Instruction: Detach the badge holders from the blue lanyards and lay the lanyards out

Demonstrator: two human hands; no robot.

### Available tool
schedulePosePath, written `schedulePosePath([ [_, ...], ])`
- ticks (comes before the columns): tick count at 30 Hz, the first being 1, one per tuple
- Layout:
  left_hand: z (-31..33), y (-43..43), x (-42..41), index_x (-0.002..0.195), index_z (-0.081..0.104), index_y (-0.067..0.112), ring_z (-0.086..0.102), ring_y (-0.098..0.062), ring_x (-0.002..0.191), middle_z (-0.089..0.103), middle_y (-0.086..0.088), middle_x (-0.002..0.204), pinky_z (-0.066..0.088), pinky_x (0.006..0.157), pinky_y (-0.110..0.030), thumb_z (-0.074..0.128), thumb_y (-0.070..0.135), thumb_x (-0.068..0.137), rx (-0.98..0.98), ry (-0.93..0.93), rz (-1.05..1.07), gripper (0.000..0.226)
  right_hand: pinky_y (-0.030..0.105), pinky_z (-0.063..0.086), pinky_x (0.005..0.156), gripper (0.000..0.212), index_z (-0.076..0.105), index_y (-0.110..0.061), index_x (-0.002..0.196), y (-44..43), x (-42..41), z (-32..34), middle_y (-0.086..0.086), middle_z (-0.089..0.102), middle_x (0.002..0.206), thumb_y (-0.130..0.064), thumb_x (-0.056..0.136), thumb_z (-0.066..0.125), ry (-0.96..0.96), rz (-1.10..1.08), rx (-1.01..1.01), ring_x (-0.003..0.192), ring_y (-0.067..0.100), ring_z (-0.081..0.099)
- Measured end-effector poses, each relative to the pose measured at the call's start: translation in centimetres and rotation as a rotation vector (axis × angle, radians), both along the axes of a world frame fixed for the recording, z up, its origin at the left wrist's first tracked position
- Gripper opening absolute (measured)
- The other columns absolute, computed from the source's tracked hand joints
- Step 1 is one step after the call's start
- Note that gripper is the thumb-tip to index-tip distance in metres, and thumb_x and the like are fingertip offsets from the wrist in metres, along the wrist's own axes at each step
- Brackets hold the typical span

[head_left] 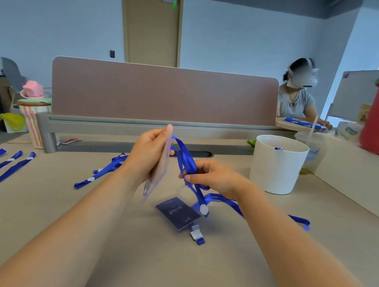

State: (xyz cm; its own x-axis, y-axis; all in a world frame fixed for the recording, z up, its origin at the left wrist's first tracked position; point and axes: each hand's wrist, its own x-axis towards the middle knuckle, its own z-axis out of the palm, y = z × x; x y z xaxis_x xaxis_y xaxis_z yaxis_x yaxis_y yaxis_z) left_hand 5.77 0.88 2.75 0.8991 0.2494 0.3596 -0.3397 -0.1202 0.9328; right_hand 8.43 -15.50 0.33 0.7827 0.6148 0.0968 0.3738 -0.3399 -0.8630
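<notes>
My left hand (148,154), at the centre of the frame, is raised above the bench (44,222), its fingers clenched on a clear badge holder (158,174) that hangs edge-on and blurred. Just to its right, my right hand (211,176) pinches a blue lanyard (186,158) between thumb and fingers; the ribbon loops up toward the holder and trails down to the bench, running out to the right. Below the hands a second badge holder (178,212) with a dark card lies flat, a clip (196,234) at its lower corner. Three lanyards (5,168) lie stretched out at the left edge, and another lanyard (102,171) lies left of centre. A white bucket (277,163) stands at the right.
</notes>
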Motion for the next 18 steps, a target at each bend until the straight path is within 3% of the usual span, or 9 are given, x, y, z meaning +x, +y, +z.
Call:
schedulePosePath([
  [3,-0.7,-1.2,1.6,0.053,0.043,0.02,0.039,-0.007,0.048,0.044,0.009,0.045,0.035,0.047,-0.019,0.046,0.038,0.094,0.168,-0.071,0.087,0.044,0.039,0.046,0.092,0.022,0.064,-0.021,0.084,-2.0,0.9,0.5,-0.002,0.067,0.086,-0.006,0.091,0.05,0.028,-0.065,0.005,0.087,0.017,0.056],
  [6,-1.7,-2.8,3.4,0.056,0.049,0.019,0.039,-0.011,0.051,0.047,0.002,0.054,0.031,0.05,-0.019,0.046,0.04,0.093,0.38,-0.105,0.161,0.043,0.025,0.047,0.076,0.022,0.058,-0.015,0.092,-4.0,1.3,1.2,-0.003,0.064,0.08,-0.005,0.094,0.039,-0.014,-0.17,0.01,0.076,0.015,0.049],
  [8,-2.2,-4.1,4.3,0.063,0.055,0.019,0.045,-0.012,0.058,0.054,0.005,0.061,0.033,0.053,-0.022,0.047,0.043,0.091,0.461,-0.105,0.161,0.038,0.026,0.047,0.076,0.016,0.052,-0.015,0.103,-5.3,1.7,1.1,-0.002,0.061,0.075,-0.007,0.096,0.04,-0.08,-0.258,-0.013,0.077,0.017,0.051],
  [11,-2.8,-6.1,5.1,0.08,0.055,0.018,0.048,-0.009,0.067,0.056,0.009,0.074,0.033,0.06,-0.025,0.054,0.042,0.087,0.448,-0.11,0.157,0.026,0.026,0.046,0.075,0.027,0.044,-0.025,0.117,-7.0,2.2,0.6,0.0,0.055,0.075,-0.008,0.097,0.039,-0.16,-0.339,-0.013,0.074,0.014,0.05],
  [13,-3.3,-6.8,5.3,0.089,0.048,0.016,0.048,-0.004,0.069,0.053,0.012,0.076,0.034,0.062,-0.022,0.061,0.038,0.084,0.347,-0.109,0.166,0.025,0.023,0.044,0.069,0.03,0.044,-0.029,0.116,-8.1,2.5,0.8,0.0,0.052,0.077,-0.006,0.097,0.036,-0.221,-0.354,0.009,0.071,0.011,0.047],
  [16,-4.2,-6.8,5.6,0.081,0.042,0.017,0.045,-0.004,0.065,0.051,0.008,0.073,0.033,0.057,-0.018,0.064,0.033,0.084,0.314,-0.069,0.166,0.027,0.02,0.04,0.064,0.027,0.051,-0.018,0.114,-10.1,4.2,2.4,-0.002,0.051,0.079,-0.006,0.098,0.034,-0.406,-0.52,-0.025,0.069,0.011,0.045],
  [18,-4.4,-6.5,5.9,0.076,0.044,0.015,0.043,-0.009,0.064,0.051,0.001,0.075,0.034,0.055,-0.02,0.062,0.033,0.085,0.37,-0.054,0.167,0.026,0.026,0.046,0.068,0.027,0.055,-0.012,0.113,-11.9,6.1,4.2,0.002,0.056,0.091,-0.006,0.097,0.033,-0.563,-0.714,-0.091,0.078,0.016,0.051],
])
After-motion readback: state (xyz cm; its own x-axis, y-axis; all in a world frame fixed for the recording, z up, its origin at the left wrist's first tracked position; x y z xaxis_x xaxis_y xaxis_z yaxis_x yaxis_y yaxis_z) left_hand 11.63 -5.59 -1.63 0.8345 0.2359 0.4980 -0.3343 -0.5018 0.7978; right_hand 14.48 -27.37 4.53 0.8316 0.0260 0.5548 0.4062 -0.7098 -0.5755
